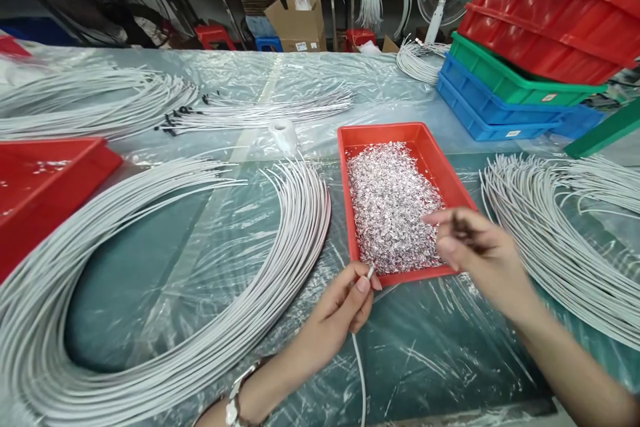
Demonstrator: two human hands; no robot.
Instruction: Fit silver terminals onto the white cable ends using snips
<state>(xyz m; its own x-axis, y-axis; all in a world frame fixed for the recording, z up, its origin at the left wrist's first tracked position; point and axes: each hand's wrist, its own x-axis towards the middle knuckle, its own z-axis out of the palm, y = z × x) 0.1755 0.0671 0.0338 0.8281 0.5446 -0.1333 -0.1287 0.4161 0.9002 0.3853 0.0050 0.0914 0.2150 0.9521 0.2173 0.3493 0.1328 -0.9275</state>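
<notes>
At far left a red bin (45,180) sits beside a big loop of white cables (210,320) on the plastic-covered table (240,80). The left hand (340,310) pinches the tip of one white cable (359,360) between thumb and forefinger; thin and limp, it is best held right at that end. The red tray (373,137) holds small shiny metal terminals (387,203), light and probably slippery. Over it the right hand (475,250) has its fingertips drawn together, blurred, perhaps on one terminal. More cables (560,240) lie at right.
</notes>
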